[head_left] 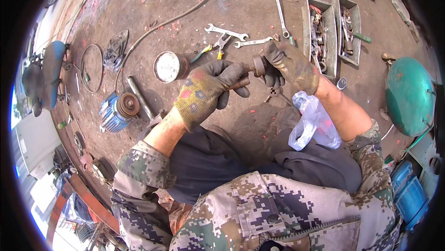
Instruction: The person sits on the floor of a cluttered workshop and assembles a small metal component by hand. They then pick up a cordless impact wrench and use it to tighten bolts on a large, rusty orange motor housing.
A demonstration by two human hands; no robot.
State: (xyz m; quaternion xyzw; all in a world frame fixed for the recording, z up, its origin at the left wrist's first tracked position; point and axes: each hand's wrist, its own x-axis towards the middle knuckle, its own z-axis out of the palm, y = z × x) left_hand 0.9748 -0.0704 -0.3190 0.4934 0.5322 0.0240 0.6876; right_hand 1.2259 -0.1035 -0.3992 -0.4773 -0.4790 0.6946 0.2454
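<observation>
My left hand [204, 91], in a worn yellow-and-grey work glove, is closed around a rusty threaded bolt [241, 83] whose end sticks out between the fingers. Beside it, a second brown piece, a thick bolt with a round head [259, 65], spans the gap between my hands, its threaded shank at my left fingertips. My right hand [294, 68], gloved the same way, has its thumb and fingers closed at that head. The fingers partly hide how each piece is gripped. Both hands are held up over my lap, above the dirt-stained floor.
Beyond my hands lie open-end wrenches [227, 32], pliers [222, 42] and a long ring spanner [280, 15]. Two metal tool trays [330, 42] stand right. A white-topped can [170, 67], blue motor [111, 114] and hose [155, 28] are left. A plastic bag [315, 123] rests by my right knee.
</observation>
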